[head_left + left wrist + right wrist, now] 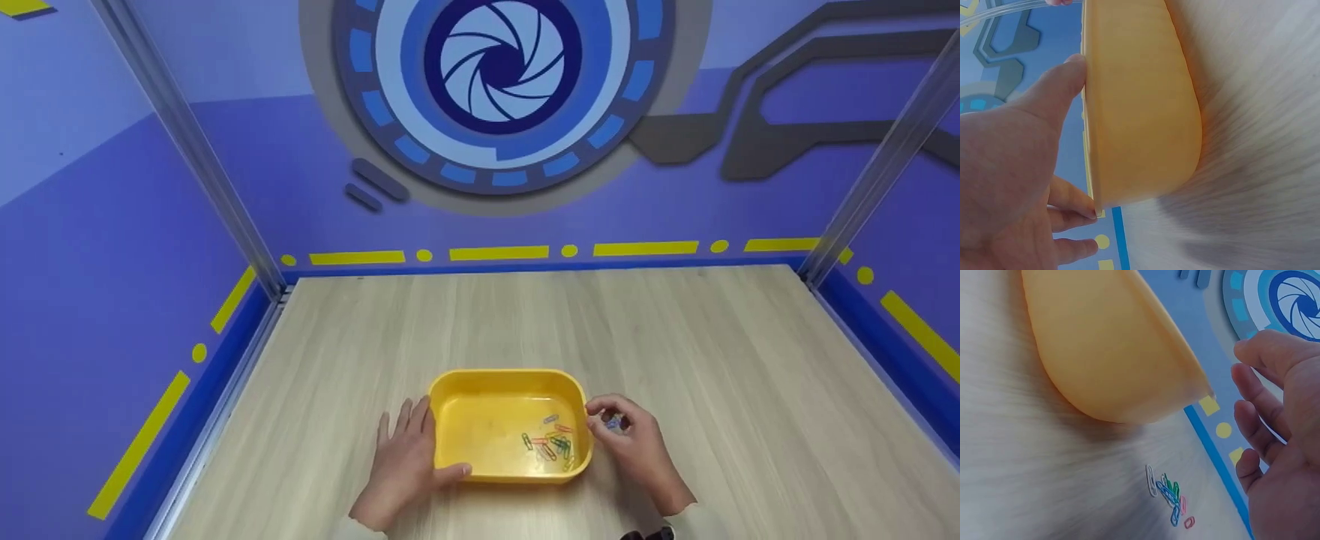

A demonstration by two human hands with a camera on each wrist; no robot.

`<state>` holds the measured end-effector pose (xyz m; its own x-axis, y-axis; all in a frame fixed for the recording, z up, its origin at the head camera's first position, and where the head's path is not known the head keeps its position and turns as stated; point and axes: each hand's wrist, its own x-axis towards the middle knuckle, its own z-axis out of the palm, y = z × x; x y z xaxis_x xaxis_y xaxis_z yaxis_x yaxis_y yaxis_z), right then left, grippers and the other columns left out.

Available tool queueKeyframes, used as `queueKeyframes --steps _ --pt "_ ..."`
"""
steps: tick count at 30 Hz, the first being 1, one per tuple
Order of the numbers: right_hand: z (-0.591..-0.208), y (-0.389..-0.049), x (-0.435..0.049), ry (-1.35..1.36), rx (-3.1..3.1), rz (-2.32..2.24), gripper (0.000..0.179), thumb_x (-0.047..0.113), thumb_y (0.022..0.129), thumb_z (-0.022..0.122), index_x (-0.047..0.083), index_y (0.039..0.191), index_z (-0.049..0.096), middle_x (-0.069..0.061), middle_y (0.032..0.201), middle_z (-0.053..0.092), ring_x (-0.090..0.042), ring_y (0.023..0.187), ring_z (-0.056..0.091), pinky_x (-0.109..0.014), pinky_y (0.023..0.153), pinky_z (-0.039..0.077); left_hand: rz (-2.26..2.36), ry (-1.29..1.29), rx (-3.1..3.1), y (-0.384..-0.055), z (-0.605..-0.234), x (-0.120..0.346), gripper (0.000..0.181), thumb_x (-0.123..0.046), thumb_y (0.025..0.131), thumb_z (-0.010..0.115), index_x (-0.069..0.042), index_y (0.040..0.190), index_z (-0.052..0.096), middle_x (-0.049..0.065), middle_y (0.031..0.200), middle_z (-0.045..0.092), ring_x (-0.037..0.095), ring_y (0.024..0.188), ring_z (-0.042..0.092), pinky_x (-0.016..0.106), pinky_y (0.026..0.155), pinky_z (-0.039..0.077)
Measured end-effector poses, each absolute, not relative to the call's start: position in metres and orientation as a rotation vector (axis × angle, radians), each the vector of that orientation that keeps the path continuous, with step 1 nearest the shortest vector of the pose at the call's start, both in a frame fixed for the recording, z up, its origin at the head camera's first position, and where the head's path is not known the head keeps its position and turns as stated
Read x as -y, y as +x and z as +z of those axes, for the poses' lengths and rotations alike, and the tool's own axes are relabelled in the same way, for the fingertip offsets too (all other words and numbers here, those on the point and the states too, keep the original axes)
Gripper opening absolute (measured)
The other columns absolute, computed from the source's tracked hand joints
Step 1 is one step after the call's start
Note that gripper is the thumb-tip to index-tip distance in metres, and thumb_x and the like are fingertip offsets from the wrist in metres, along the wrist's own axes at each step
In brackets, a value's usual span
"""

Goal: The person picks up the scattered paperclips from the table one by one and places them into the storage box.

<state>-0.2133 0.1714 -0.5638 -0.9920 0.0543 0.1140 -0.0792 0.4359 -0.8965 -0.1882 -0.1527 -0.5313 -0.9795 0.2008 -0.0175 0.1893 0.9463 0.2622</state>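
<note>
Okay, head cam first: your yellow plastic tub is sitting on the wood-grain table, with a bunch of colored paper clips bunched in its right end. Your left hand lies spread along the tub's left side, thumb over the near rim. Your right hand is right by the opposite rim, fingers bent; can't tell from here if they're touching it.

Left wrist cam: your thumb tip rests on the rim and your fingers reach the corner, pretty straight.

Right wrist cam: your fingers are loosely curled, with a gap between them and the tub. Loose paper clips (white, blue, green, pinkish) lie clustered on the table near it.
</note>
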Motion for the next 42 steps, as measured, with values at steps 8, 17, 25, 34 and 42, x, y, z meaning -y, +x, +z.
queueKeyframes --steps 8,17,25,34,42 --pt "-0.57 -0.213 -0.18 0.009 2.535 1.559 0.022 0.015 0.077 0.072 0.027 0.093 0.065 0.011 0.095 0.062 -0.019 0.089 0.056 -0.028 0.075 0.044 0.386 0.279 -3.046 -0.187 -0.531 0.154 0.106 -0.069 0.066 0.062 0.0 0.14 0.03 0.014 0.148 0.028 0.036 0.136 0.024 0.063 0.107 0.011" --pt "-0.578 -0.216 -0.19 -0.062 2.571 1.519 0.025 0.015 0.077 0.073 0.025 0.097 0.064 0.01 0.1 0.059 -0.016 0.091 0.051 -0.032 0.076 0.033 0.398 0.253 -3.036 -0.188 -0.532 0.154 0.108 -0.069 0.065 0.063 0.0 0.141 0.029 0.014 0.148 0.027 0.036 0.137 0.022 0.062 0.108 0.008" --pt "-0.582 -0.216 -0.199 -0.073 2.615 1.43 0.029 0.017 0.078 0.072 0.024 0.104 0.064 0.01 0.106 0.058 -0.011 0.093 0.047 -0.035 0.082 0.036 0.398 0.332 -3.091 -0.187 -0.53 0.155 0.105 -0.067 0.066 0.063 0.002 0.138 0.033 0.016 0.146 0.031 0.038 0.135 0.026 0.063 0.106 0.013" --pt "-0.587 -0.216 -0.206 -0.21 2.692 1.368 0.029 0.018 0.08 0.068 0.022 0.108 0.061 0.003 0.117 0.056 -0.017 0.099 0.047 -0.038 0.086 0.037 0.421 0.367 -3.074 -0.187 -0.528 0.155 0.104 -0.066 0.068 0.063 0.001 0.14 0.029 0.015 0.146 0.03 0.039 0.136 0.023 0.065 0.105 0.01" --pt "-0.592 -0.217 -0.21 -0.312 2.722 1.289 0.03 0.019 0.081 0.067 0.018 0.11 0.061 -0.001 0.115 0.056 -0.019 0.097 0.051 -0.035 0.083 0.043 0.413 0.341 -3.055 -0.187 -0.527 0.153 0.104 -0.067 0.068 0.062 0.001 0.14 0.029 0.015 0.147 0.029 0.038 0.137 0.021 0.064 0.106 0.009"
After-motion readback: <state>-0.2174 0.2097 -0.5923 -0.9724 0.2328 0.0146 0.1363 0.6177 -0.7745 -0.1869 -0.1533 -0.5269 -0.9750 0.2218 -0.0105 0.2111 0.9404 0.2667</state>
